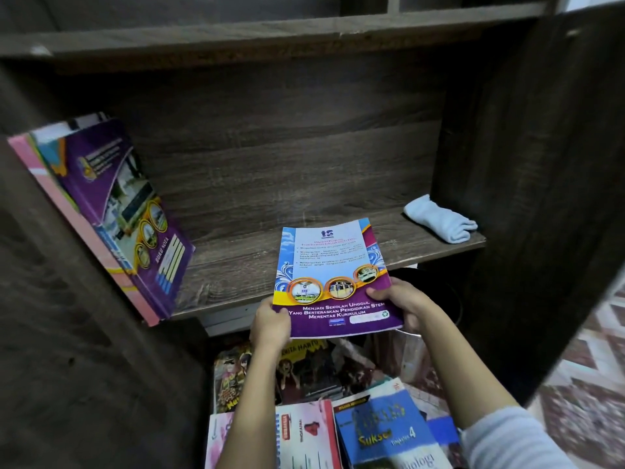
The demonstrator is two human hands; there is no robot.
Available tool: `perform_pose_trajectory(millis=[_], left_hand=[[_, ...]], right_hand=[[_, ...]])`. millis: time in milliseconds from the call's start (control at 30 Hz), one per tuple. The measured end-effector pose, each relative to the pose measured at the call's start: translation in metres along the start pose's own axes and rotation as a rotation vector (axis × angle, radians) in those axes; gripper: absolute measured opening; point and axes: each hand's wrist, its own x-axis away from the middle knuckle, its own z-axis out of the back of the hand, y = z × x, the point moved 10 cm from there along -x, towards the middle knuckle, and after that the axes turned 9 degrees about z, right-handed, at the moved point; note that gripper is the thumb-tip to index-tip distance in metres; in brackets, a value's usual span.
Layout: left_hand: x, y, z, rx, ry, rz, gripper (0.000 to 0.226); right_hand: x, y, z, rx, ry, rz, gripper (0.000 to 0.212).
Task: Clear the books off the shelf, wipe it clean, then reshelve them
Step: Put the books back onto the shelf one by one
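A purple and light-blue notebook (333,275) is held flat over the front edge of the dark wooden shelf (236,265), back cover up. My left hand (272,321) grips its lower left corner. My right hand (404,301) grips its lower right edge, thumb on top. Several books (111,211) lean against the shelf's left wall, a matching purple notebook facing out. A folded light-blue cloth (439,220) lies at the shelf's right end.
Below the shelf, several books (321,401) lie in a loose heap on the floor, among them a blue "Sukses" book (385,431). The cabinet's dark side panel (541,164) stands at the right. Patterned carpet (588,384) shows at far right.
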Motion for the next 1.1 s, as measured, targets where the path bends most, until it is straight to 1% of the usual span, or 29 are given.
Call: perform_pose_trajectory(millis=[133, 267, 333, 400, 467, 500, 567, 633, 700, 733, 800, 867, 900, 967, 1033, 1067, 1100], left_hand=[[-0.002, 0.01, 0.007, 0.014, 0.054, -0.039, 0.026], [-0.002, 0.035, 0.026, 0.068, 0.104, -0.126, 0.03], [0.0, 0.044, 0.034, 0.093, 0.086, -0.154, 0.029], [0.0, 0.049, 0.045, 0.037, 0.094, -0.164, 0.032], [0.006, 0.062, 0.062, -0.069, 0.161, -0.187, 0.044], [0.012, 0.072, 0.076, -0.09, 0.21, -0.218, 0.048], [0.026, 0.099, 0.1, -0.066, 0.286, -0.297, 0.049], [0.043, 0.131, 0.121, -0.034, 0.364, -0.431, 0.046], [0.06, 0.164, 0.136, 0.0, 0.403, -0.542, 0.047], [0.067, 0.178, 0.144, 0.021, 0.403, -0.583, 0.05], [0.071, 0.201, 0.149, 0.082, 0.33, -0.625, 0.062], [0.077, 0.217, 0.153, 0.127, 0.251, -0.654, 0.085], [0.083, 0.223, 0.157, 0.098, 0.254, -0.68, 0.095], [0.094, 0.235, 0.167, -0.061, 0.358, -0.748, 0.105], [0.1, 0.238, 0.182, -0.215, 0.52, -0.766, 0.106], [0.101, 0.235, 0.193, -0.244, 0.581, -0.763, 0.106], [0.1, 0.231, 0.2, -0.24, 0.602, -0.76, 0.107]], right_hand=[[0.005, -0.034, -0.006, 0.069, 0.081, 0.179, 0.033], [0.019, -0.069, -0.019, -0.004, 0.073, 0.327, 0.031], [0.028, -0.088, -0.028, -0.027, 0.06, 0.402, 0.027], [0.037, -0.103, -0.043, -0.039, 0.031, 0.472, 0.029], [0.045, -0.114, -0.057, -0.04, 0.022, 0.542, 0.03], [0.048, -0.119, -0.068, -0.037, 0.019, 0.573, 0.03], [0.055, -0.126, -0.087, -0.006, 0.028, 0.64, 0.03], [0.062, -0.128, -0.108, 0.044, 0.06, 0.704, 0.03], [0.072, -0.128, -0.128, 0.143, 0.106, 0.771, 0.033], [0.078, -0.126, -0.14, 0.193, 0.125, 0.806, 0.037], [0.088, -0.121, -0.162, 0.294, 0.146, 0.88, 0.041], [0.096, -0.113, -0.184, 0.407, 0.146, 0.949, 0.043], [0.101, -0.11, -0.194, 0.449, 0.15, 0.992, 0.042], [0.113, -0.106, -0.212, 0.488, 0.163, 1.118, 0.04], [0.121, -0.099, -0.231, 0.505, 0.136, 1.177, 0.04], [0.124, -0.096, -0.239, 0.498, 0.13, 1.195, 0.04], [0.126, -0.091, -0.246, 0.502, 0.125, 1.213, 0.039]])
